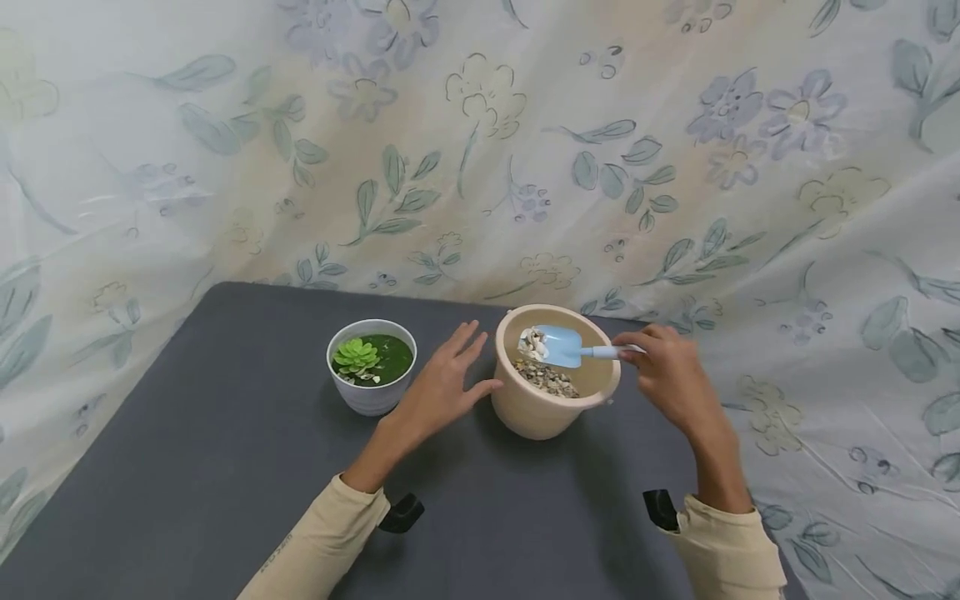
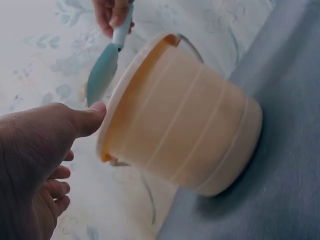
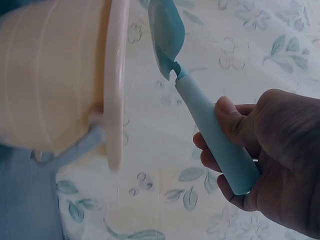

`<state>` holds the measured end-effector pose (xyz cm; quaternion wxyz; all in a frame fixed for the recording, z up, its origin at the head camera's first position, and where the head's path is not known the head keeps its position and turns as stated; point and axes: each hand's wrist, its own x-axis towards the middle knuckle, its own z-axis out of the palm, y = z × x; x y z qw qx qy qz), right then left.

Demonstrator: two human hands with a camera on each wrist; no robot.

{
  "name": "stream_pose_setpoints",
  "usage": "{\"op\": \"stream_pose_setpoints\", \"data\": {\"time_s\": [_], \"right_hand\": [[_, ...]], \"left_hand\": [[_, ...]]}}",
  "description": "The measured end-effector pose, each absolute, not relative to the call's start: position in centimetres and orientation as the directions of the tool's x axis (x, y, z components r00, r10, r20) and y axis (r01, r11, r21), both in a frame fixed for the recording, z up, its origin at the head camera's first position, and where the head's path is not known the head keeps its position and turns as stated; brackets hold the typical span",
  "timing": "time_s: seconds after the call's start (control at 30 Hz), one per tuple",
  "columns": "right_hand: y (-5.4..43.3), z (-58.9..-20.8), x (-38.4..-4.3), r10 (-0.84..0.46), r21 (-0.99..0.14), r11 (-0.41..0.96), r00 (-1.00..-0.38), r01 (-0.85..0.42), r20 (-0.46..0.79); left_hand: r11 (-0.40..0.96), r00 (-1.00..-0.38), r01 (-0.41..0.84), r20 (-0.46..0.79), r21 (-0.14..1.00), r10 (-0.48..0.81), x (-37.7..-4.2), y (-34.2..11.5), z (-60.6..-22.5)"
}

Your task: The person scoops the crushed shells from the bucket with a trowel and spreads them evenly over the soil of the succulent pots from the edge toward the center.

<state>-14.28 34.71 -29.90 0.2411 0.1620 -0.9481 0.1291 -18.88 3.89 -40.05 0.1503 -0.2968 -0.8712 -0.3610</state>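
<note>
My right hand [image 1: 670,372] grips the handle of a light-blue hand trowel [image 1: 564,346], held over the mouth of a cream bucket [image 1: 534,421]. Whitish pebbles [image 1: 533,343] lie on the trowel's blade. Inside the bucket is a bed of mixed gravel [image 1: 546,379]. In the right wrist view, fingers and thumb wrap round the trowel handle [image 3: 215,132]. My left hand [image 1: 442,382] holds nothing; its fingers are spread, with the thumb tip right at the bucket's left rim. Left of that hand stands a white pot [image 1: 371,398] with a green succulent [image 1: 357,356] in it.
Both containers stand on a dark grey table [image 1: 247,433]. A floral curtain [image 1: 480,167] hangs behind and along the right side. The bucket's bail handle [image 3: 75,147] hangs down at its side in the right wrist view.
</note>
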Motion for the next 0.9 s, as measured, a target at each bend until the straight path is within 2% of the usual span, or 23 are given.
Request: {"op": "stream_pose_setpoints", "data": {"time_s": [0.23, 0.63, 0.9], "right_hand": [[31.7, -29.6, -14.5, -0.327, -0.138, 0.875, -0.778, -0.463, 0.536], [27.4, -30.1, -14.8, -0.371, -0.197, 0.836, -0.793, -0.512, 0.484], [25.3, -30.5, -15.2, -0.411, -0.193, 0.808, -0.767, -0.556, 0.492]], "left_hand": [[0.582, -0.791, 0.604, 0.498, 0.544, 0.354, -18.5, 1.2, -39.8], [0.637, -0.814, 0.561, 0.493, 0.528, 0.309, -17.7, -2.9, -39.8], [0.636, -0.832, 0.535, 0.476, 0.556, 0.285, -17.3, -5.4, -39.9]]}}
